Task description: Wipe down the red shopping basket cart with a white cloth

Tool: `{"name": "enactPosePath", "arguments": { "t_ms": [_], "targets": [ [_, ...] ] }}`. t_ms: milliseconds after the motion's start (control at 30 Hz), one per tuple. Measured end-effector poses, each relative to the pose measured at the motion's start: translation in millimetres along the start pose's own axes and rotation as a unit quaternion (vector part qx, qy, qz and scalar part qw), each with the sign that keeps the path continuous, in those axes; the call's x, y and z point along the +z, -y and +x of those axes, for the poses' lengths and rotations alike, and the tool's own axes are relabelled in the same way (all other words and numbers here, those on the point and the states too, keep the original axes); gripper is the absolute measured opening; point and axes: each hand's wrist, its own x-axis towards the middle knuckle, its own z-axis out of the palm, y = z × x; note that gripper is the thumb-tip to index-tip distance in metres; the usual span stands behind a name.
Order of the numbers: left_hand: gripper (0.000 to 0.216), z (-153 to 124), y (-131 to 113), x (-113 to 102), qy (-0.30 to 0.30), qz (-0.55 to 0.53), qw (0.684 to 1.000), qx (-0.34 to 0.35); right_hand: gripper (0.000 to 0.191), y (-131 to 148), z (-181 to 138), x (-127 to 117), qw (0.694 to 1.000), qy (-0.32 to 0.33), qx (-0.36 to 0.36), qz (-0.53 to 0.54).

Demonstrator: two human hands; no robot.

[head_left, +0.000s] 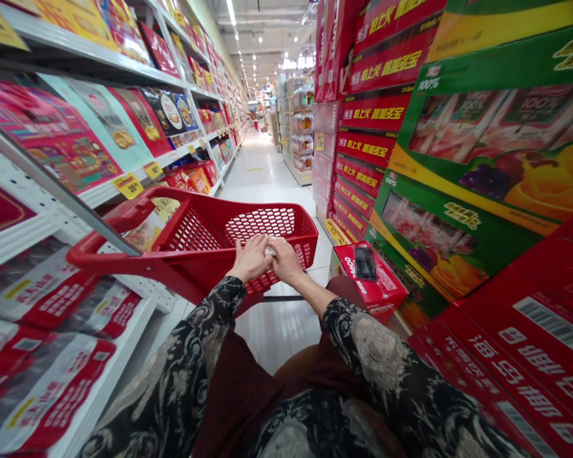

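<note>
Dark patterned sleeves (181, 375) are being worn on both arms, which are being stretched forward over the floor (277, 331). The near rim of the red cart (195, 235) is being gripped by the left hand (251, 257) and the right hand (286, 259). Both hands are being closed over it with fingers curled, side by side and touching. A small white thing (269, 250) is being pressed between them at the rim; what it is cannot be told.

The cart is being held in the middle of the aisle on the pale floor, its long red handle (83, 251) being angled out toward the left shelves (176, 154). Just right of the cart, a red box (379, 289) is being kept low by the floor, at the foot of the right stacks. Above it, green cartons (482, 159) with fruit pictures are being stacked, with red cartons (530, 343) nearer at the lower right. On the left, the shelves are being filled with red and pink packs, and yellow tags (128, 185) are being shown on the shelf edges.

Farther on, the aisle is being lined with goods on both sides, and a display (302, 127) of clear containers is being set at the right edge of the floor. Farthest off, ceiling lights (230, 11) are being run in a row.
</note>
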Motion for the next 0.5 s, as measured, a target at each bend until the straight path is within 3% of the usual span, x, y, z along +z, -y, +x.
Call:
{"name": "enactPosePath", "arguments": {
  "t_ms": [67,167,267,367,500],
  "targets": [
    [0.052,1,0,1,-0.005,0.005,1.0,-0.002,0.05,-2,-2,-2,1.0,-0.014,0.002,0.001],
    [0.053,0,-2,6,-0.028,0.051,0.998,0.024,0.054,-6,-5,-5,0.995,-0.039,0.088,-0.036],
    [0.06,-2,-7,14,-0.056,0.09,0.993,0.041,0.056,-10,-6,-8,0.985,-0.006,0.155,-0.069],
    [0.063,-2,-10,20,-0.075,0.097,0.991,0.044,0.058,-12,-4,-12,0.983,0.036,0.157,-0.085],
    [0.044,1,-3,20,-0.11,0.099,0.988,0.051,0.059,-12,-3,-18,0.982,0.06,0.149,-0.103]
  ]
}}
